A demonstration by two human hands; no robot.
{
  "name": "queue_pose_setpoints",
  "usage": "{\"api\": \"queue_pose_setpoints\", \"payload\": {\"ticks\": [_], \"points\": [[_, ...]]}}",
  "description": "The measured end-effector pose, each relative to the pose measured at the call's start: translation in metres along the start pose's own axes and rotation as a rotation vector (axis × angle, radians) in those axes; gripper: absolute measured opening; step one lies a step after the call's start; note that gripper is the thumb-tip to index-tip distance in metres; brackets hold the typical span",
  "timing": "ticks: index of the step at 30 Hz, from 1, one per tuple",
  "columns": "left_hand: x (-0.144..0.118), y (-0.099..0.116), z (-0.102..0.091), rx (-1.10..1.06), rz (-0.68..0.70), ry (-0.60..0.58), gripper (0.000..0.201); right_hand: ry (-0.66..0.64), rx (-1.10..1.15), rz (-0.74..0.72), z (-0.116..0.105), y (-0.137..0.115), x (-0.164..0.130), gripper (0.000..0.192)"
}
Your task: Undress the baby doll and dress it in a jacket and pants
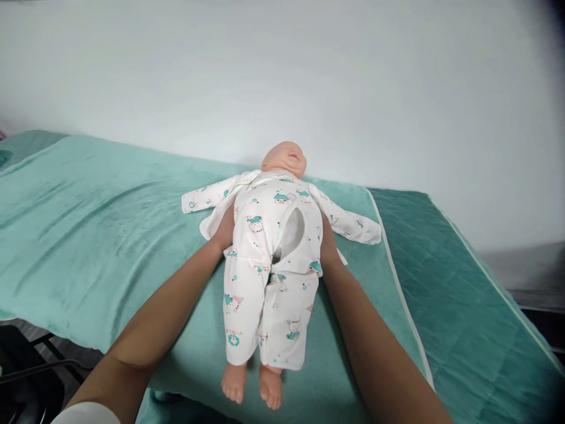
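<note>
A baby doll (288,158) lies on its back, head toward the wall and bare feet toward me. It has on white printed trousers (247,288) with an oval opening at the crotch, the cloth reaching high over its front. The sleeves of a white printed shirt (353,224) stretch out to both sides; no doll hands show at the cuffs. My left hand (226,227) is against the doll's side at the left, under the shirt's edge. On the opposite side, my right hand (327,238) is tucked in beside the torso. Cloth and the doll's body hide the fingers of both hands.
A light green blanket (110,235) covers the surface under the doll. To the right lies a darker green quilted cover (450,282). A pale wall (282,70) stands behind. Black objects (26,371) are at the lower left, beside the surface's edge.
</note>
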State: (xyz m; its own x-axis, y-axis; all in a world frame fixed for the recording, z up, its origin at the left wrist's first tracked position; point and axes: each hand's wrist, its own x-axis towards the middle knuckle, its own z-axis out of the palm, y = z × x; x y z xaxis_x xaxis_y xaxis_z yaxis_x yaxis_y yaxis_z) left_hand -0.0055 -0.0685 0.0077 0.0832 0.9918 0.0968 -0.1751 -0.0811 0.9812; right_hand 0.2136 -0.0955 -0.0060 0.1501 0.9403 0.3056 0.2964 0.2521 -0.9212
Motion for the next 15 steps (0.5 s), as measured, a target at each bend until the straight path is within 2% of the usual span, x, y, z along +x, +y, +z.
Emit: {"api": "queue_pose_setpoints", "payload": {"ticks": [4,8,12,15], "points": [[0.0017,-0.0103,-0.0039,0.143,0.177,-0.049,0.049,0.009,0.02,0.036,-0.0006,0.0016,-0.0008,0.031],[0.0023,-0.0122,-0.0066,0.21,0.206,-0.048,0.037,0.007,0.001,0.039,-0.0007,0.0026,-0.0018,0.034],[0.0032,-0.0094,-0.0054,0.187,0.249,0.006,0.04,0.001,0.011,0.034,-0.0006,0.0,-0.0018,0.034],[0.0045,-0.0076,-0.004,0.185,0.262,-0.001,0.041,0.002,0.01,0.045,0.0,-0.0027,-0.0019,0.032]]}}
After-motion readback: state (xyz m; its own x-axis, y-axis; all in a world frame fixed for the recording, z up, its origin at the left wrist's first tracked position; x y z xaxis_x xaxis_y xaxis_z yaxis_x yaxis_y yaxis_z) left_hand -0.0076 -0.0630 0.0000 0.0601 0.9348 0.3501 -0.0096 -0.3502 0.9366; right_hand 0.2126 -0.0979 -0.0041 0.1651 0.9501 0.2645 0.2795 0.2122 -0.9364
